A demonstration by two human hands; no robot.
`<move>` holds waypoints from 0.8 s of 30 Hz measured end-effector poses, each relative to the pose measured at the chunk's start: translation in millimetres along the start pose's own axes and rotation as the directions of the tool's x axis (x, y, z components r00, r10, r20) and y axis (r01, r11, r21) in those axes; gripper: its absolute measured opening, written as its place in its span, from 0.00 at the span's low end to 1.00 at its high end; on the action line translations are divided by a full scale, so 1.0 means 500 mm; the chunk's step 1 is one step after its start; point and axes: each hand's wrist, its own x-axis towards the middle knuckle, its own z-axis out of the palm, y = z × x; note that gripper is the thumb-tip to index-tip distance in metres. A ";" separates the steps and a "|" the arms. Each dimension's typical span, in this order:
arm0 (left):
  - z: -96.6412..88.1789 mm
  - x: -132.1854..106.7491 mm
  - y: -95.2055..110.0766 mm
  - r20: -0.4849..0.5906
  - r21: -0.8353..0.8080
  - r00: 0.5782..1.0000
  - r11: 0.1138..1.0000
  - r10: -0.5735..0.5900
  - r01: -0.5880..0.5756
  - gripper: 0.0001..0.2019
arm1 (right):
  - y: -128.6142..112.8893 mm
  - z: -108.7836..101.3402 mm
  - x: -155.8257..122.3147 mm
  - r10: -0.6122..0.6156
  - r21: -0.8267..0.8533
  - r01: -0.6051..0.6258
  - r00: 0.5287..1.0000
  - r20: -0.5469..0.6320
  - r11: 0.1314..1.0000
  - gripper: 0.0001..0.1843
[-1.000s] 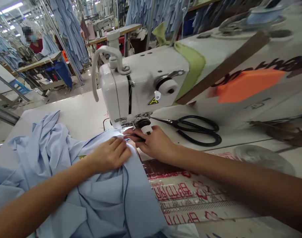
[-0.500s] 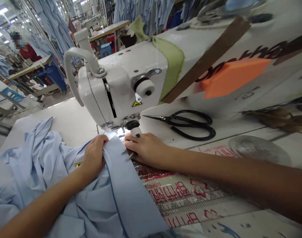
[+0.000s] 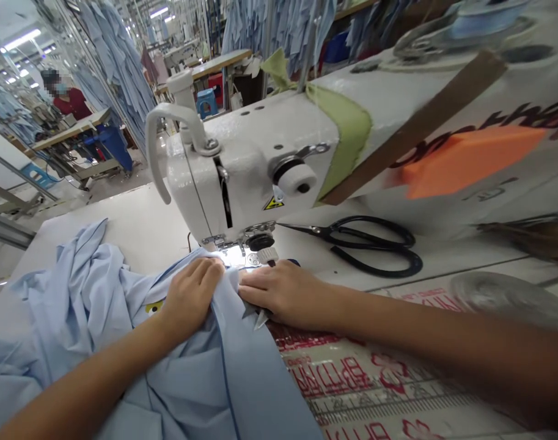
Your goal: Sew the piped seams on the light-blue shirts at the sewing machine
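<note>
Light-blue fabric [image 3: 264, 373] with a thin dark-blue edge line runs up to the lit needle area of a white sewing machine [image 3: 246, 159]. My left hand [image 3: 194, 293] is closed on the fabric just left of the needle, bunching it under the fingers. Right of the needle, my right hand [image 3: 288, 293] lies low by the fabric's edge, fingers curled. The pointed metal blades of small thread snips [image 3: 261, 319] stick out from under its palm; their grip is hidden. A bit of dark-blue material [image 3: 291, 263] shows behind its knuckles.
Black-handled scissors [image 3: 370, 241] lie behind my right hand. A ruler strip [image 3: 398, 403] and red-printed plastic cover the table in front, near a clear round disc [image 3: 503, 299]. A co-worker [image 3: 72, 101] sits at a far table. Blue garments hang behind.
The view has shifted, so the machine sits further right and lower. My left hand has come closer to the needle and my right hand, and the fabric between them is now more bunched.
</note>
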 end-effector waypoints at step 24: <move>0.001 0.016 -0.030 0.004 0.130 0.971 0.962 0.240 -0.239 0.06 | -0.003 -0.008 -0.019 0.066 0.110 -0.087 0.981 0.184 0.990 0.11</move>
